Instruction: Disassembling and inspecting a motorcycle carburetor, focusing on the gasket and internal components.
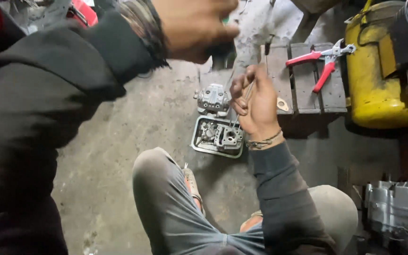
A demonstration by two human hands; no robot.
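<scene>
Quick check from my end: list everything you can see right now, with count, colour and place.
Thin metal rod: one, silver, in right hand.
Engine part: one, grey, on floor.
Metal tray: one, grey, holds parts, below it.
Pliers: one, red-handled, on wooden block.
Wooden block: one, dark, right of hand.
Gasket: one, pale, on block.
Yellow container: one, far right.
Engine casing: one, grey, bottom right.
Left hand: raised, holding something unclear.
Right hand: gripping rod.

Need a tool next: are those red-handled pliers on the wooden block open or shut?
Open: the red-handled pliers lie with handles spread apart.
</scene>
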